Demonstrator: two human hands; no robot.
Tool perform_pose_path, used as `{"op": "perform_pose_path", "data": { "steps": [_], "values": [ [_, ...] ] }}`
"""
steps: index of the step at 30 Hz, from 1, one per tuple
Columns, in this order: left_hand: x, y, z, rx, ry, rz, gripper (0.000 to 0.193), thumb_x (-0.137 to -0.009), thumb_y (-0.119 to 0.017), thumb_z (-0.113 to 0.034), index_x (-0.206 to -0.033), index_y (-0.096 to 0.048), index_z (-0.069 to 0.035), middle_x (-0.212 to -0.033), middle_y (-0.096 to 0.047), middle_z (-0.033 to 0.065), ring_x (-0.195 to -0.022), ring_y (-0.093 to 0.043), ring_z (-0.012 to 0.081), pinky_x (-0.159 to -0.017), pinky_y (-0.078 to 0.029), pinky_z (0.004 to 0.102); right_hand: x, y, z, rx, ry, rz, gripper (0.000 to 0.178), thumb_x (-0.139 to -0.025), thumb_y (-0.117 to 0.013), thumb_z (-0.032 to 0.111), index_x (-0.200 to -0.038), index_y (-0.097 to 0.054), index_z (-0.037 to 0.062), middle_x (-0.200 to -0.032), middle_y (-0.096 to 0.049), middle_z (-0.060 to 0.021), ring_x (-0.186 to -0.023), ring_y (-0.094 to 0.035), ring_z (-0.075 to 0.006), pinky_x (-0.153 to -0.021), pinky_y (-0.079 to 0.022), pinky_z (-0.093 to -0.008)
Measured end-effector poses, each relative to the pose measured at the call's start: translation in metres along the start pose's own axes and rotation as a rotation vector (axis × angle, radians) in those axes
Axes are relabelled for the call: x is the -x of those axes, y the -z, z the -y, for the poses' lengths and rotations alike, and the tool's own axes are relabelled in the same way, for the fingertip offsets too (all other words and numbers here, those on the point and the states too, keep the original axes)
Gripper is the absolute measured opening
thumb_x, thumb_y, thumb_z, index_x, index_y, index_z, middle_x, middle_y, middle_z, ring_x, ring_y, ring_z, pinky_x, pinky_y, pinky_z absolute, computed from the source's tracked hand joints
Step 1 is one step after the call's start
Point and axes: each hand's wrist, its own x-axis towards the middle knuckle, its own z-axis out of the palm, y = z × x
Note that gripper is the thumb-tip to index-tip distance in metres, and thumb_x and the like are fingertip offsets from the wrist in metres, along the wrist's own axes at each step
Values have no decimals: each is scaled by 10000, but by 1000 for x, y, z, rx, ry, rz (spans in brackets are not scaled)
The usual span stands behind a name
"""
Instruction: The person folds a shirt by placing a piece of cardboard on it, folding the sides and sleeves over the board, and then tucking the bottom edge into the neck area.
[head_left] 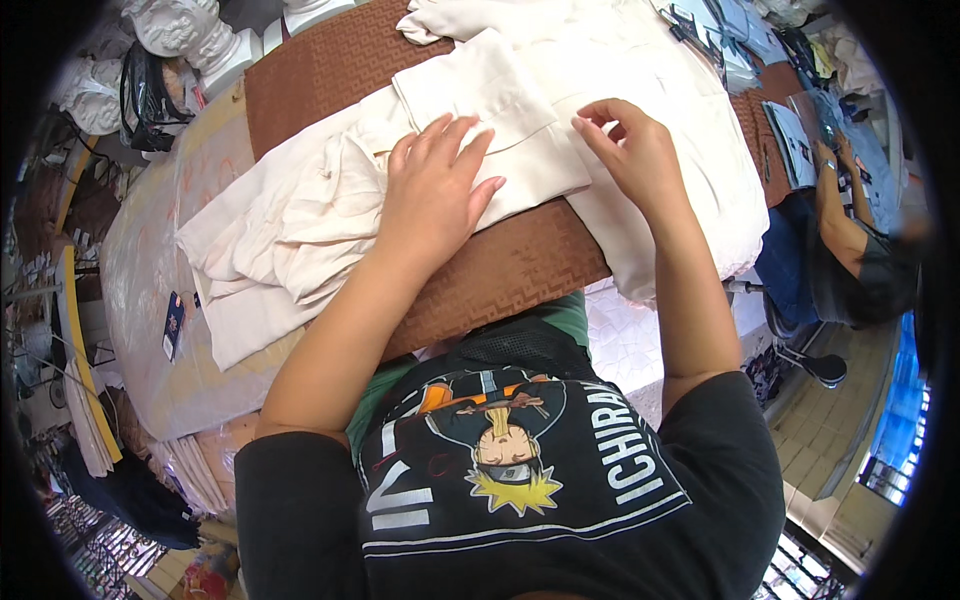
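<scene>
A cream garment (330, 215) lies spread and partly crumpled across the table, with a flat folded part (490, 95) at its far right end. My left hand (435, 185) rests over it, fingers spread and thumb held apart. To the right, my right hand (640, 155) hovers by the folded edge, fingers curled and the tips brought together in a pinch. Whatever lies between those tips, if anything, is too small to make out. A large heap of cream cloth (690, 130) sits beneath and beyond the right hand.
Brown patterned cloth (520, 255) covers part of the table, clear plastic (150, 270) its left end. A dark tag (174, 325) lies there. White plaster busts (185, 35) stand far left. At right, another person (840, 235) works beside packed light-blue garments (790, 140).
</scene>
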Motion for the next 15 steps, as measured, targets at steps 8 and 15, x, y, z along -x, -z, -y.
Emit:
{"op": "perform_pose_path", "data": {
  "steps": [8,15],
  "values": [
    [17,-45,9,-201,142,107,693,-887,-476,-505,-1397,-335,-57,-1453,-283,189,-1369,-204,360,-1077,-140,553,-22,-20,10,-41,-177,298,388,-731,-728,354,-993,-688,71,-845,-670,-140,-754,-656,-252,-697,-507,-337],
    [-28,-23,6,-172,116,55,543,-881,-539,-339,-1370,-408,-145,-1440,-340,130,-1356,-251,343,-1071,-173,537,-20,-34,13,249,-40,92,346,-740,-705,371,-909,-691,70,-757,-675,-115,-700,-653,-265,-647,-506,-355]
  ]
}}
